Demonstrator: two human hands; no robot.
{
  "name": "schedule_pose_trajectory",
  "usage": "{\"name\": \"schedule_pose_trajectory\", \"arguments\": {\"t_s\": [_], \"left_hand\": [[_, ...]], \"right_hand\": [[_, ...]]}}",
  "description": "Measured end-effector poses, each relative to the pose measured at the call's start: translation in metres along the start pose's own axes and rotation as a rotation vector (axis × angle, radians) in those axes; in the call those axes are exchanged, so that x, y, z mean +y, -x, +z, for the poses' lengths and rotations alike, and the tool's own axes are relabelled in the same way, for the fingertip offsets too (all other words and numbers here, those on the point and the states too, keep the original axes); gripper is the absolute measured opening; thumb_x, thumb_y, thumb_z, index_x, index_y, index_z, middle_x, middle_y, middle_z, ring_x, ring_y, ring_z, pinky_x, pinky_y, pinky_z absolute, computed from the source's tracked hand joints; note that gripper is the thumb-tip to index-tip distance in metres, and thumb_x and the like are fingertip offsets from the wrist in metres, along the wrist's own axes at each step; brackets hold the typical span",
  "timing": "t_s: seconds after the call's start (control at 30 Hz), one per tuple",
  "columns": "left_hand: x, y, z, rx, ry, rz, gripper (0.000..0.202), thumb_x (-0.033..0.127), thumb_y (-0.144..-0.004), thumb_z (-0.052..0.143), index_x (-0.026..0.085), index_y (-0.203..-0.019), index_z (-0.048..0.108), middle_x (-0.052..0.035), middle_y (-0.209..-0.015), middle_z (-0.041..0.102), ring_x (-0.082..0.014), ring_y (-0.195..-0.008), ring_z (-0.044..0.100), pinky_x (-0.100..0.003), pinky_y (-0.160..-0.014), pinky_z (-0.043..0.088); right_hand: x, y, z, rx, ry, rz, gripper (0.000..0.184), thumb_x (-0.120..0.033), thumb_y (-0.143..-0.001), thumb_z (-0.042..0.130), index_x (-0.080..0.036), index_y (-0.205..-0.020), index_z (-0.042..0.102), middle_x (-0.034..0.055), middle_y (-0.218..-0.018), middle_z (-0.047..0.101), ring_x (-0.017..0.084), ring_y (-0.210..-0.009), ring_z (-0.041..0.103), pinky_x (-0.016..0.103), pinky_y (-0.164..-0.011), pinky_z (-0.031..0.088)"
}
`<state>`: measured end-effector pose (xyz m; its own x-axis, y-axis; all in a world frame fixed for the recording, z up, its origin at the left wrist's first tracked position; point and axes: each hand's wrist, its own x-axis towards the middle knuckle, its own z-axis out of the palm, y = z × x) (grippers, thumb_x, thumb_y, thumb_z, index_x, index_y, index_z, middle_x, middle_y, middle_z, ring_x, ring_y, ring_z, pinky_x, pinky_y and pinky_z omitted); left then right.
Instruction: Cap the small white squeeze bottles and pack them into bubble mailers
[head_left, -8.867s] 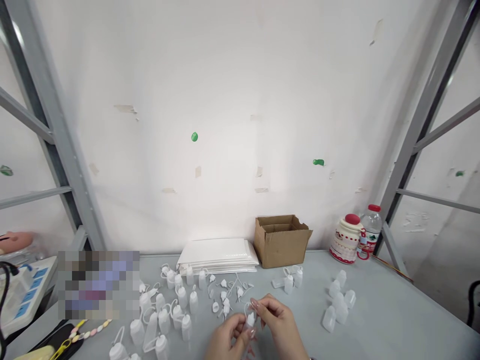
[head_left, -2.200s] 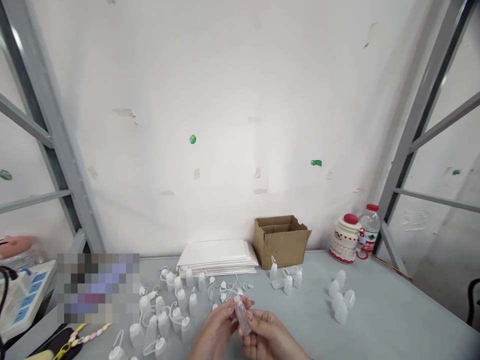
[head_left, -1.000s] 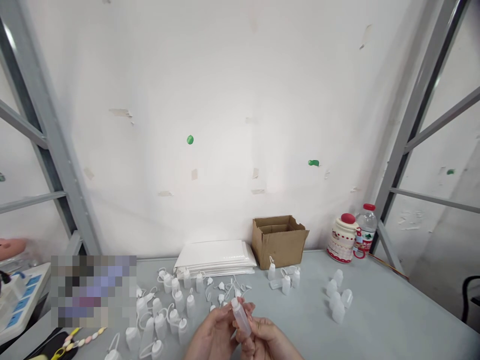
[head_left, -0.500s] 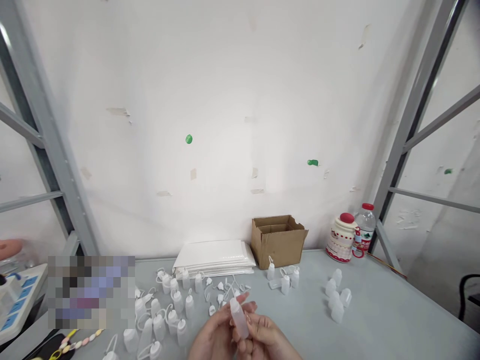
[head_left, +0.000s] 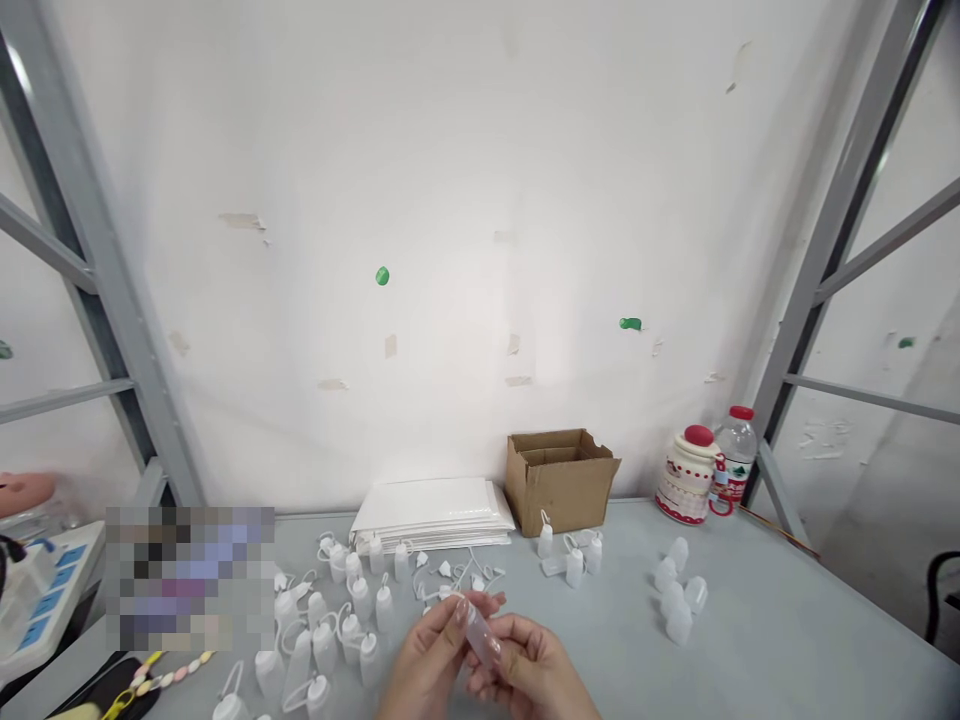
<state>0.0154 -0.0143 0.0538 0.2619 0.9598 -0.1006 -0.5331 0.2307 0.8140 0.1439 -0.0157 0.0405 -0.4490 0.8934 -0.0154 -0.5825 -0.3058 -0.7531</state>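
Observation:
Between my two hands, low in the middle, is a small translucent white squeeze bottle (head_left: pixel 482 640), tilted with its top end to the upper left. My left hand (head_left: pixel 435 645) is closed with its thumb at the bottle's top end, and the fingers partly hide it. My right hand (head_left: pixel 529 660) grips the lower body between thumb and fingers. Just beyond my hands lie several loose white caps with thin straps (head_left: pixel 446 570). To the left stand several small bottles (head_left: pixel 324 645), many with looped straps on top.
An open cardboard box (head_left: pixel 562 490) stands by the wall beside stacked white sheets (head_left: pixel 435 510). Several bottles (head_left: pixel 574 567) sit before the box. Frosted plastic pieces (head_left: pixel 675 600) lie farther right. A decorated jug (head_left: pixel 686 478) and a clear bottle (head_left: pixel 736 455) stand back right. A power strip (head_left: pixel 56 590) is at left.
My left thumb has moved onto the top end of the bottle, where it was uncovered before. The bottle leans more to the left. The view has shifted slightly.

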Motion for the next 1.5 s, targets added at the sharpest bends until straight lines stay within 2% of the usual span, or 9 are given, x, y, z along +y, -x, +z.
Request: {"name": "schedule_pose_trajectory", "arguments": {"t_s": [0.13,0.3,0.53,0.8,1.03,1.17,1.27,1.4,1.5], "left_hand": [[0.002,0.000,0.002,-0.004,-0.082,0.024,0.036,0.048,-0.060,0.069,0.018,-0.080,0.071,-0.0073,-0.087,0.070,-0.0086,-0.050,0.051,-0.024,-0.050,0.041],[0.012,-0.006,-0.009,0.066,-0.334,0.111,0.052,0.058,-0.065,0.057,0.017,-0.094,0.068,-0.0095,-0.092,0.070,-0.0218,-0.082,0.060,-0.032,-0.077,0.044],[0.016,0.002,-0.009,0.389,-1.622,0.112,0.035,0.037,-0.082,0.034,0.014,-0.098,0.055,-0.0108,-0.081,0.065,-0.0266,-0.071,0.062,-0.036,-0.062,0.042],[-0.006,-0.003,-0.021,0.327,-1.965,0.026,0.030,0.015,-0.080,0.037,0.009,-0.099,0.058,-0.0173,-0.095,0.062,-0.0297,-0.090,0.061,-0.036,-0.069,0.046],[-0.005,-0.007,-0.029,0.280,-1.734,0.092,0.029,0.009,-0.076,0.037,0.013,-0.092,0.060,-0.0135,-0.095,0.060,-0.0241,-0.090,0.059,-0.036,-0.079,0.044],[0.007,-0.011,-0.025,0.292,-1.185,0.213,0.027,0.034,-0.076,0.042,0.018,-0.083,0.061,-0.0078,-0.088,0.059,-0.0199,-0.074,0.060,-0.034,-0.071,0.048],[0.016,-0.012,-0.022,0.287,-0.655,0.117,0.038,0.051,-0.064,0.056,0.017,-0.080,0.063,-0.0054,-0.080,0.061,-0.0189,-0.066,0.058,-0.031,-0.058,0.049],[0.019,-0.010,-0.018,0.280,-0.173,0.015,0.039,0.046,-0.054,0.072,0.015,-0.078,0.068,-0.0042,-0.074,0.066,-0.0159,-0.072,0.060,-0.026,-0.068,0.046],[0.016,-0.009,-0.015,0.203,-0.078,0.011,0.036,0.044,-0.053,0.075,0.015,-0.074,0.070,-0.0042,-0.070,0.067,-0.0143,-0.070,0.059,-0.024,-0.069,0.045]], "right_hand": [[-0.001,-0.001,-0.001,0.016,-0.012,0.054,0.026,-0.033,-0.059,0.078,-0.012,-0.067,0.066,0.0028,-0.065,0.069,0.009,-0.051,0.062,0.019,-0.053,0.044],[-0.007,-0.004,0.000,0.064,-0.101,0.064,0.032,-0.038,-0.056,0.079,-0.011,-0.064,0.064,0.0034,-0.061,0.067,0.009,-0.047,0.061,0.019,-0.051,0.044],[-0.027,-0.002,-0.009,0.215,-0.169,-0.085,0.025,-0.032,-0.060,0.078,-0.013,-0.070,0.065,0.0029,-0.066,0.069,0.008,-0.054,0.060,0.020,-0.059,0.047],[-0.020,-0.004,-0.007,0.225,-0.132,-0.044,0.029,-0.034,-0.056,0.079,-0.012,-0.071,0.067,0.0036,-0.069,0.070,0.007,-0.051,0.058,0.020,-0.058,0.045],[-0.020,-0.004,-0.007,0.255,-0.074,-0.058,0.036,-0.034,-0.053,0.081,-0.013,-0.080,0.070,0.0047,-0.079,0.071,0.005,-0.053,0.055,0.017,-0.057,0.043],[-0.014,-0.005,-0.007,0.234,0.003,-0.087,0.037,-0.032,-0.051,0.082,-0.013,-0.079,0.069,0.0060,-0.079,0.071,0.009,-0.059,0.060,0.020,-0.060,0.044],[-0.005,-0.005,-0.005,0.190,0.092,-0.101,0.036,-0.034,-0.053,0.081,-0.013,-0.078,0.066,0.0070,-0.078,0.071,0.012,-0.060,0.062,0.023,-0.059,0.044],[0.007,-0.006,-0.006,0.110,0.219,-0.072,0.035,-0.036,-0.053,0.080,-0.014,-0.071,0.060,0.0035,-0.064,0.069,0.012,-0.050,0.061,0.024,-0.053,0.043],[0.011,-0.008,-0.009,0.097,0.285,-0.043,0.035,-0.037,-0.053,0.080,-0.015,-0.068,0.057,0.0017,-0.061,0.068,0.011,-0.046,0.059,0.025,-0.052,0.044]]}}
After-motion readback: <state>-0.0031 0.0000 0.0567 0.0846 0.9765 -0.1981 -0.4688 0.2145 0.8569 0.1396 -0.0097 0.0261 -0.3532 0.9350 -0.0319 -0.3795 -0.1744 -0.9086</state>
